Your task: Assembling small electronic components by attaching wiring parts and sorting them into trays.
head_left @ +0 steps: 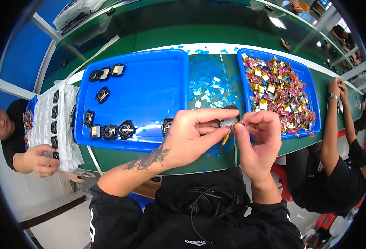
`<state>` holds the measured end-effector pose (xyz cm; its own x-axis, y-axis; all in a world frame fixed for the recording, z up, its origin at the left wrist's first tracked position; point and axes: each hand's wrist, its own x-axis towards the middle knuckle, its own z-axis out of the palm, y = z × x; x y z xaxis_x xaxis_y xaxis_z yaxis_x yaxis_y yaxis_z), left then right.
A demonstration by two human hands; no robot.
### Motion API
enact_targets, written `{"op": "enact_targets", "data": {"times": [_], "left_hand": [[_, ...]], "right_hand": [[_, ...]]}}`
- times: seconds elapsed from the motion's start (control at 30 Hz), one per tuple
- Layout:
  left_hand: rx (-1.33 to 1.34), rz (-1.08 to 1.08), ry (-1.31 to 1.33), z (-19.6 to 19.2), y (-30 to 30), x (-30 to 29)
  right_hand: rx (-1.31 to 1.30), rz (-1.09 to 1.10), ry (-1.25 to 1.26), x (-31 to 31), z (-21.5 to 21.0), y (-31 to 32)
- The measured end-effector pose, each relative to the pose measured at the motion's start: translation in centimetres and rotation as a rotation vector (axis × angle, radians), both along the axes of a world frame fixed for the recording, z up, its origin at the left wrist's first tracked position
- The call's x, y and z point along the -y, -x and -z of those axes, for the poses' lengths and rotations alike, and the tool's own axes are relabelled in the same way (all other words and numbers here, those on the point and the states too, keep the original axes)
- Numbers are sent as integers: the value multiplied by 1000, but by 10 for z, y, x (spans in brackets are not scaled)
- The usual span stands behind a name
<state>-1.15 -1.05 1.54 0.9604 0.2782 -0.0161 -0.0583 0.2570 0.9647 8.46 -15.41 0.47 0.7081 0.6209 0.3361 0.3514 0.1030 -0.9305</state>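
Observation:
My left hand [189, 135] is closed on a black watch case [229, 111], thumb and fingers gripping its sides, with its pale inner side showing. A small red circuit board [232, 128] sits at the case's near edge, and a yellow-taped piece [225, 139] hangs below it. My right hand [259, 143] pinches at the board with thumb and forefinger, its other fingers curled. The fingertips partly hide the board. Left of my hands is a blue tray [139, 99] with several black watch cases [103, 94].
Another blue tray [313, 89] at right is heaped with red circuit boards and yellow-taped batteries [278, 91]. Blue and white film scraps [210, 89] litter the green table between the trays. Stacked white plastic trays [46, 124] hold watch cases beside a co-worker's hand [44, 161]. Another person's arms [332, 124] are at right.

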Motion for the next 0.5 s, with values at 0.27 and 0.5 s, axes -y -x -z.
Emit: {"op": "enact_targets", "data": {"times": [0.27, 0.5], "left_hand": [[49, -44, -23, 2, -1, 6], [-17, -115, 182, 2, 1, -3]], "right_hand": [[145, 72, 70, 2, 3, -4], [-105, -76, 80, -13, 0, -4]]}}
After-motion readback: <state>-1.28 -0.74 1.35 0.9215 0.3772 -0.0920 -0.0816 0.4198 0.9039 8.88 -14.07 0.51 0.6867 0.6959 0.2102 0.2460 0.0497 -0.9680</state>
